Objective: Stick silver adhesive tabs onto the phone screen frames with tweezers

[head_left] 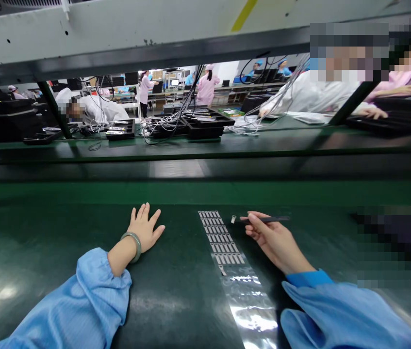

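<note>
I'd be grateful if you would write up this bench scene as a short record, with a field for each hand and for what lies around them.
Left hand: open, flat on the dark green bench mat, pale green bangle at the wrist
Right hand: holding slim black tweezers, a small pale part at their tip
Things: rows of small silver labels on a shiny clear backing strip, between the hands
Rest: black trays with cables beyond; co-worker in pink smock farther off

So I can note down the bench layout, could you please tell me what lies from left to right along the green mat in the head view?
Pale green bangle → left hand → strip of small grey labels on clear film → small pale piece → right hand holding dark tweezers
</note>
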The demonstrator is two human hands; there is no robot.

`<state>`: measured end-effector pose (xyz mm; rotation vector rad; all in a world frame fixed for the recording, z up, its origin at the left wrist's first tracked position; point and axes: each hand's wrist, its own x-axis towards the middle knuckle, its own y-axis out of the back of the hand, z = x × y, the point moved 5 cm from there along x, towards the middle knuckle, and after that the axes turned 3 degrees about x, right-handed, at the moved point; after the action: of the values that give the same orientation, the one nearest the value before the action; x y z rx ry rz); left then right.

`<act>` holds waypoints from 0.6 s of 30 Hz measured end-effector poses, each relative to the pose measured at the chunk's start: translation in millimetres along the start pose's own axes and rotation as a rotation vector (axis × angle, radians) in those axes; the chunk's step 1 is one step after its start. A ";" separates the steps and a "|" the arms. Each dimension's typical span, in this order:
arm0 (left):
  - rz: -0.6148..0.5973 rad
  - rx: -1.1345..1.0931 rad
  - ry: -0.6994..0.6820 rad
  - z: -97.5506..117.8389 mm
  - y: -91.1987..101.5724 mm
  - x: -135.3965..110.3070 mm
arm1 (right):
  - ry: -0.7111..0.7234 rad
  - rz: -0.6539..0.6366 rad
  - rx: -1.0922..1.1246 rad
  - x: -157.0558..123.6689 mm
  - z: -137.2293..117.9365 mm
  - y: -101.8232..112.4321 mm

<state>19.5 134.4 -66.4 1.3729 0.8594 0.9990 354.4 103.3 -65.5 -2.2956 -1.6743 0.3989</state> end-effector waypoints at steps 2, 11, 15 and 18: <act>-0.001 0.001 0.001 -0.2 -0.4 0.3 | -0.001 0.012 -0.002 -0.6 -0.6 0.6; 0.002 -0.001 0.001 -0.7 -1.4 0.5 | -0.021 0.035 0.002 -1.2 0.0 0.1; 0.001 -0.008 0.001 -0.9 -1.9 0.9 | -0.025 0.049 -0.001 -0.4 -0.5 -0.2; -0.002 -0.012 0.004 -1.1 -2.3 1.3 | -0.024 0.047 -0.003 -0.6 -0.9 -0.8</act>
<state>19.1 136.1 -68.7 1.3606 0.8564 1.0037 353.9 102.9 -64.3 -2.3451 -1.6355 0.4357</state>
